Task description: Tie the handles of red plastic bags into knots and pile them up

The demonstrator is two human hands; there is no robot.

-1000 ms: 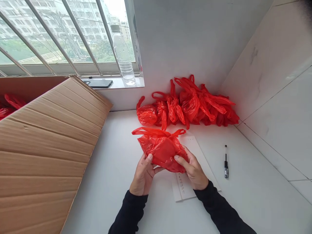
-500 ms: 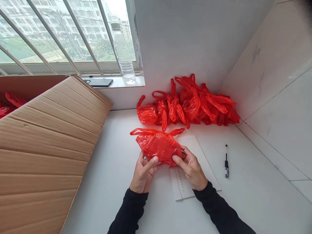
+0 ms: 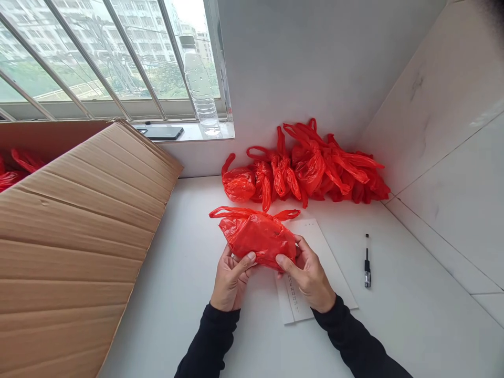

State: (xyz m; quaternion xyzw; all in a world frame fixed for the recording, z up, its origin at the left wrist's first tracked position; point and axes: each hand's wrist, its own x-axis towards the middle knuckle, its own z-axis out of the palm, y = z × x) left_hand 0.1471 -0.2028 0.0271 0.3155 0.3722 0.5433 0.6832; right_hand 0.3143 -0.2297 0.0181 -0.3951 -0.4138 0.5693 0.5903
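1. Compacted versus a second ago: red bag (image 3: 258, 239), less bulge, near edge pulled up and tucked. Left thumb swung over onto the bag's front, earlier beside it. Both hands edged slightly toward the far side.
2. Pinched at near-left edge by left hand (image 3: 230, 278): thumb on top, fingers curled under, closed on the plastic.
3. Pinched at near-right edge by right hand (image 3: 309, 273): thumb on front, fingers wrapped behind, closed on the plastic.
4. Positioned mid-way across white countertop (image 3: 394, 325), overlapping far-left corner of paper sheet (image 3: 334, 262). Resting or lifted: cannot tell. Handles loose, splayed left and right along the bag's far side.
5. Lying flat under right hand and wrist: paper sheet, print along its left margin, too small to read.
6. Lying right of the sheet, apart from it: black pen (image 3: 367, 262), lengthwise toward far edge.
7. Heaped at far-right corner against the wall: pile of knotted red bags (image 3: 311, 168). Near the held bag's handles; contact unclear.
8. Standing along left edge: cardboard box (image 3: 79, 236), flap leaning out over the surface. More red bags inside (image 3: 16, 168).
9. Beyond far edge, on window sill (image 3: 224, 134): water bottle (image 3: 201, 94) upright, dark phone (image 3: 159, 132) flat to its left.
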